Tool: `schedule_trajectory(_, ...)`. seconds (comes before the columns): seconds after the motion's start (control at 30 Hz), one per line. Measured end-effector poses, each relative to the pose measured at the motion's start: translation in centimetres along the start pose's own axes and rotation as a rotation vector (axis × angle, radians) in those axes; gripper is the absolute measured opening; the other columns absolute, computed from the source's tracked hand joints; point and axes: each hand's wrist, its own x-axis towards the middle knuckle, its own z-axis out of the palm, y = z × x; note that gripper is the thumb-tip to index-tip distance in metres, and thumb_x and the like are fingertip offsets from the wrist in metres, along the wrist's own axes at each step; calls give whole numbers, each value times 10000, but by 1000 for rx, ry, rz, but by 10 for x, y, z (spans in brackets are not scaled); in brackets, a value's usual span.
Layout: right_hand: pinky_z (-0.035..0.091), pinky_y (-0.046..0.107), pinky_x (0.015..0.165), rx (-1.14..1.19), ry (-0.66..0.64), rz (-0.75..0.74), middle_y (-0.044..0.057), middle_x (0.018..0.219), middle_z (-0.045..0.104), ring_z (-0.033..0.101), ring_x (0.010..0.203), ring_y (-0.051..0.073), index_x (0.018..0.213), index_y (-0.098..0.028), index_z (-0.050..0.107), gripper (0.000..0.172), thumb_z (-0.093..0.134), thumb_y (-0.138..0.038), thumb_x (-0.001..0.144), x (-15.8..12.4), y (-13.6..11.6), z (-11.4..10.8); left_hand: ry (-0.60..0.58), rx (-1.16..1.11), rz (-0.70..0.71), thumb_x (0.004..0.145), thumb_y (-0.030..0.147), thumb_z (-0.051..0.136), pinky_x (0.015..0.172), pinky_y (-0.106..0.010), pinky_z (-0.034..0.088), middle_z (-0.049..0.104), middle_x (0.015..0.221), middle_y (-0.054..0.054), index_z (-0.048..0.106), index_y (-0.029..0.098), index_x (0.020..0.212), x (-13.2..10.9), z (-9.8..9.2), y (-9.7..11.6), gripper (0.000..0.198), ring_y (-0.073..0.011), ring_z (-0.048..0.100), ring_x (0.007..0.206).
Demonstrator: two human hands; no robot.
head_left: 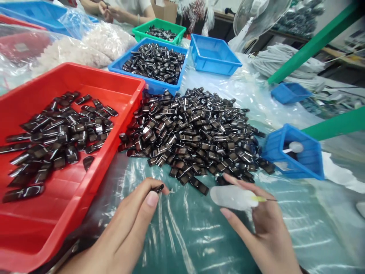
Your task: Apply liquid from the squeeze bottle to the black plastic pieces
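Note:
Between the thumb and bent forefinger of my left hand (134, 217) is a small glossy dark plastic piece (159, 188), seen end-on and mostly hidden by the fingers. My right hand (265, 224) holds a translucent white squeeze bottle (230, 197) lying sideways; its yellow-hubbed needle tip (261, 199) points right. The thumb of that hand sits a little apart below the bottle. Just beyond both hands rises a heap of similar dark glossy pieces (196, 133), with one loose piece (199, 185) at its near edge, close to the bottle's base.
At left stands a red tray (37, 236) with more dark pieces. Behind the heap are a filled blue bin (114, 66), a green bin (182, 34) and another blue bin (216, 68). A small blue bin (296, 167) holds a white spoon. Another person's hands (107, 11) show at the back.

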Motion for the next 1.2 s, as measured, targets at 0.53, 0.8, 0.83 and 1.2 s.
schedule_trajectory(0.53, 572, 386, 555, -439, -344, -509, 117, 849, 662, 630, 734, 254, 906, -140, 658, 275, 390, -95, 951, 18, -48, 70, -134, -110, 356, 995, 274, 383, 862, -251, 540, 609, 968, 19, 481, 309, 1216, 15, 5, -2, 245, -144, 613, 938)
schedule_trajectory(0.8, 561, 238, 618, -62, -350, -249, 7, 858, 623, 641, 729, 128, 955, -226, 531, 124, 464, -122, 945, 22, -60, 53, -154, -135, 485, 981, 200, 398, 857, -261, 517, 586, 990, 20, 436, 329, 1239, 14, 7, -6, 291, -153, 595, 940)
schedule_trajectory(0.83, 555, 211, 608, 58, -386, -144, -10, 862, 621, 645, 701, 106, 965, -237, 539, 99, 487, -155, 949, 21, -62, 50, -164, -134, 493, 983, 200, 399, 849, -265, 516, 585, 974, 23, 439, 330, 1230, 15, 7, -6, 282, -154, 596, 934)
schedule_trajectory(1.2, 494, 167, 679, 1047, -594, 554, -48, 735, 651, 616, 673, 58, 845, -201, 663, 41, 696, -224, 856, 17, -65, 47, -204, -63, 561, 979, 187, 379, 782, -286, 529, 601, 944, -13, 444, 269, 1140, 16, 11, -11, 192, -172, 604, 851)
